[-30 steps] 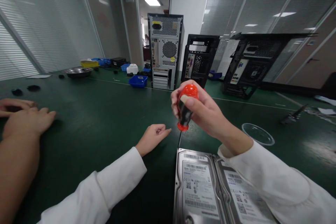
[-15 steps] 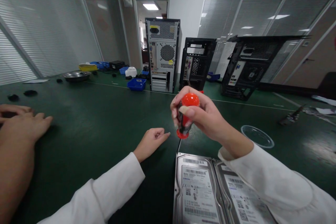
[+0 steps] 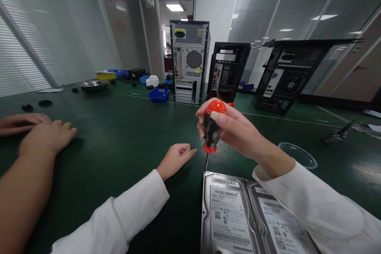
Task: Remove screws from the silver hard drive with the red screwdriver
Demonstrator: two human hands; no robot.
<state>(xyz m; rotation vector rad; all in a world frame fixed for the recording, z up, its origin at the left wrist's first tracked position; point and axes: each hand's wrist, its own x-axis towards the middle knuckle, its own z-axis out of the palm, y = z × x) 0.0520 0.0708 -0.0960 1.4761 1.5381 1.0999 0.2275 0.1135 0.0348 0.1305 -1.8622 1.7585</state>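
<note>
My right hand is wrapped round the red and black handle of a screwdriver. The shaft slants down, and its tip meets the far left corner of a silver hard drive. A second hard drive lies flush against its right side, partly covered by my right sleeve. Left of the screwdriver, my left hand rests on the green table with fingers curled in and the thumb pointing right. Nothing shows in it, and it is apart from the drives.
Another person's hands rest on the table at left. Computer cases stand along the back, with a blue bin beside them. A clear round lid lies to the right. A metal bowl sits at back left.
The view has shifted slightly left. The screwdriver handle has turned in my right hand, now showing more black, while its tip stays at the drive's corner. My left hand stays curled.
</note>
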